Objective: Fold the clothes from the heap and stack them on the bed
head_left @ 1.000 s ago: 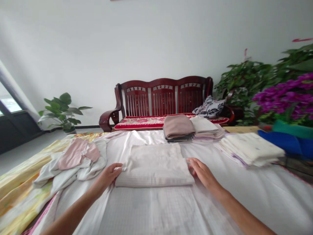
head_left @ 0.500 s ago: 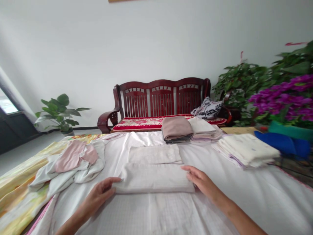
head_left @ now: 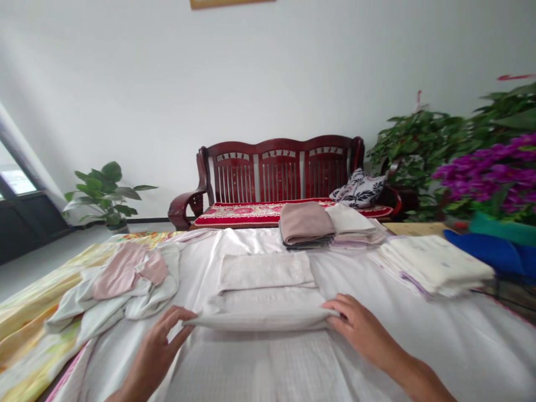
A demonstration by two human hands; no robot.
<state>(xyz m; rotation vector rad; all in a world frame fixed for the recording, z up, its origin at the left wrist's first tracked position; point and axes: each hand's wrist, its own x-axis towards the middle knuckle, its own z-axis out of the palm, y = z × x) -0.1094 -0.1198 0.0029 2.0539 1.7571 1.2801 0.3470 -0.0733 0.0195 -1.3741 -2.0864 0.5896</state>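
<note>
A pale grey-white cloth (head_left: 263, 321) with a faint woven pattern lies partly folded in front of me. Whether it is a garment cannot be made out. My left hand (head_left: 158, 346) pinches the left end of its raised fold between thumb and fingers. At the other end, my right hand (head_left: 362, 330) grips the same fold, its fingertips partly hidden by the fabric. The fold is lifted a little and sags slightly between the hands. Beyond it, a flat section of the cloth (head_left: 267, 271) rests on the white sheet (head_left: 419, 340), and more pale fabric spreads on the near side.
Folded stacks stand farther back: brown cloth (head_left: 307, 222), white cloth (head_left: 350, 223) and cream cloth (head_left: 444, 262). A crumpled grey-and-pink garment (head_left: 125, 279) lies left. Behind are a wooden bench (head_left: 278, 173), potted plants (head_left: 106, 195) and purple flowers (head_left: 489, 173).
The near edge of the cloth, flat before, is now pinched and raised at both ends. Both hands have closed on it. The view has tipped up slightly.
</note>
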